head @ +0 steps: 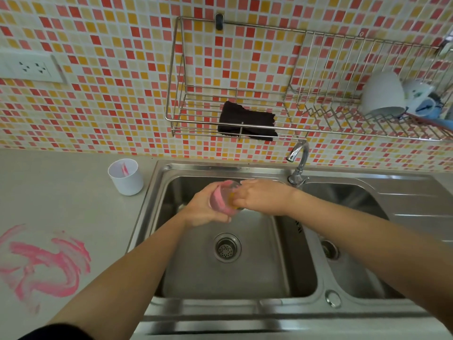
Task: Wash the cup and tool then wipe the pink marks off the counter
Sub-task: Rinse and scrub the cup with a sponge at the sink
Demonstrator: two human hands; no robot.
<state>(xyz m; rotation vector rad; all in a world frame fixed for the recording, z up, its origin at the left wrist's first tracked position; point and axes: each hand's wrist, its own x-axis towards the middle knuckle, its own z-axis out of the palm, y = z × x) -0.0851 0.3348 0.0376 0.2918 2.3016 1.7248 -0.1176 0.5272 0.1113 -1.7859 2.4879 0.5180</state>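
Over the left sink basin (245,278), my left hand (201,209) grips a clear cup (221,200) smeared pink, tipped on its side with the mouth facing right. My right hand (262,198) has its fingers curled at the cup's mouth around a yellow sponge (234,204), mostly hidden. A white cup (126,176) stands on the counter left of the sink, and inside it leans a tool (125,168) streaked pink. Broad pink marks (49,263) are smeared on the grey counter at the far left.
A chrome tap (299,155) stands behind the divider between the two basins. A wire rack (235,114) on the tiled wall holds a dark cloth (246,121); its right part holds white mugs (383,94). A wall socket (31,67) is at the upper left.
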